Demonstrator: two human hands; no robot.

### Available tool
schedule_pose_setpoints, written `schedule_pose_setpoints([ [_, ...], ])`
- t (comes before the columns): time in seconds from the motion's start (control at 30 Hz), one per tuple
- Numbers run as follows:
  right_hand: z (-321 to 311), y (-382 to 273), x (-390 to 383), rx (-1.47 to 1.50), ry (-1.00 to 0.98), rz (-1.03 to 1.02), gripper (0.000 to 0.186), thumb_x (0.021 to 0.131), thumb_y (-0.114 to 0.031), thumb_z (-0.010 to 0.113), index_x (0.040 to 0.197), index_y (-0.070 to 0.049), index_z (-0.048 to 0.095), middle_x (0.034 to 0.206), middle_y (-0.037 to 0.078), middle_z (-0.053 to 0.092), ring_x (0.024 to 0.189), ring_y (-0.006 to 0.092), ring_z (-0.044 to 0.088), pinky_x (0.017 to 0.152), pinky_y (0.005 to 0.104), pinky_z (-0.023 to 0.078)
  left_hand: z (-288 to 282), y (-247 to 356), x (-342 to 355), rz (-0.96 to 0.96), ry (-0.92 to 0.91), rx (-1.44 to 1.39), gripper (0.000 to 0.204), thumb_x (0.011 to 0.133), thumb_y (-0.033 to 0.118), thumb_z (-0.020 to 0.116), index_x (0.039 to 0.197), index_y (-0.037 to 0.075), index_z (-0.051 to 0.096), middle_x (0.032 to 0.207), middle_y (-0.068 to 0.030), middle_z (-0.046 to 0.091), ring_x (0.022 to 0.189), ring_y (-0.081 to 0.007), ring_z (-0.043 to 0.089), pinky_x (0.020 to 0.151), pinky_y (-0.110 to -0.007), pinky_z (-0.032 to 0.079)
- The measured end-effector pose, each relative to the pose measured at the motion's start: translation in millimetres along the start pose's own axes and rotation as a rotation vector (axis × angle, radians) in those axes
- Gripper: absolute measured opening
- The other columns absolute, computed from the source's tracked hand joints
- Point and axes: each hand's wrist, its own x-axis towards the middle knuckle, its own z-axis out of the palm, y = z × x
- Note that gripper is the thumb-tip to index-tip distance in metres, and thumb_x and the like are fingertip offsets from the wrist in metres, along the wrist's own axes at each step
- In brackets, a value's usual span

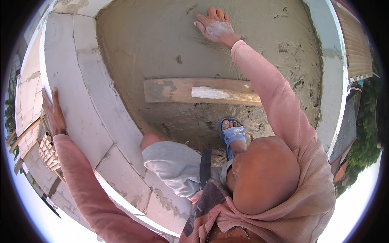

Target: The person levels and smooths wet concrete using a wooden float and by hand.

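My right hand (216, 27), smeared with grey cement, reaches out low over the wet mortar surface (162, 44). Its fingers are spread and partly bent, with nothing visible in them; whether the fingertips touch the mortar I cannot tell. On the left, my left hand (54, 112) rests with fingers apart at the outer edge of a pale block wall (67, 60). Between me and the smooth mortar lies a wooden float (168, 90), a long board with a whitish wooden strip (219, 94) along it. My right forearm covers its right end.
Block walls, the right one (330, 48) included, border the mortar. A foot in a blue sandal (231, 133) stands on rough, darker ground nearer me. Beyond the left wall is a stack of curved tiles (49, 153); corrugated roofing (352, 44) lies past the right wall.
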Motion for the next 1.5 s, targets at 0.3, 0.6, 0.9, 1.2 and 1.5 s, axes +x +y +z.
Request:
schedule_pose_setpoints([
  [0.3, -52.3, -19.2, -72.5, 0.291, -0.129, -0.105, 0.05, 0.098, -0.052, 0.051, 0.122, -0.011, 0.065, 0.11, 0.016, 0.054, 0.105, 0.0328, 0.053, 0.091, 0.0495, 0.045, 0.4, 1.4, 1.7, 0.025, -0.018, -0.052, 0.093, 0.092, 0.068, 0.045, 0.155, 0.002, 0.027, 0.156, -0.0241, 0.031, 0.144, -0.0363, 0.031, 0.119, -0.042, 0.023],
  [0.6, -50.1, 0.3, -200.9, 0.491, -1.049, -0.046, 0.075, 0.087, -0.069, 0.058, 0.127, -0.006, 0.056, 0.107, 0.023, 0.065, 0.11, 0.0396, 0.062, 0.092, 0.0502, 0.048, 12.4, 0.9, 0.7, -0.009, 0.015, 0.063, 0.095, 0.09, 0.074, 0.039, 0.158, 0.01, 0.02, 0.153, -0.0257, 0.031, 0.143, -0.0377, 0.032, 0.118, -0.05, 0.025],
  [0.9, -131.4, -52.9, -153.2, 1.088, -0.989, 0.421, 0.06, 0.096, -0.054, 0.057, 0.127, -0.003, 0.056, 0.083, 0.012, 0.062, 0.07, 0.016, 0.064, 0.066, 0.0338, 0.052, -6.1, 7.6, -9.0, -0.049, 0.068, 0.095, 0.091, 0.091, 0.07, 0.043, 0.157, 0.009, 0.025, 0.149, -0.0233, 0.039, 0.138, -0.0363, 0.039, 0.116, -0.045, 0.029],
  [1.2, -3.4, -250.4, 19.8, 1.474, -0.445, 0.39, 0.049, 0.101, -0.048, 0.047, 0.111, 0.0, 0.045, 0.069, 0.009, 0.056, 0.056, 0.0174, 0.06, 0.051, 0.0349, 0.051, -1.7, 13.2, -5.2, -0.106, 0.005, 0.063, 0.102, 0.085, 0.078, 0.04, 0.158, 0.011, 0.019, 0.155, -0.0224, 0.032, 0.144, -0.0373, 0.033, 0.117, -0.051, 0.028],
  [1.5, 20.1, -349.6, 55.9, 1.644, -0.434, 0.58, 0.044, 0.1, -0.047, 0.048, 0.107, -0.004, 0.046, 0.075, 0.01, 0.058, 0.053, 0.0198, 0.058, 0.049, 0.0363, 0.053, -6.3, 2.7, -11.5, -0.091, 0.028, 0.077, 0.105, 0.084, 0.079, 0.042, 0.157, 0.007, 0.021, 0.153, -0.0263, 0.033, 0.142, -0.0389, 0.036, 0.116, -0.052, 0.031],
])
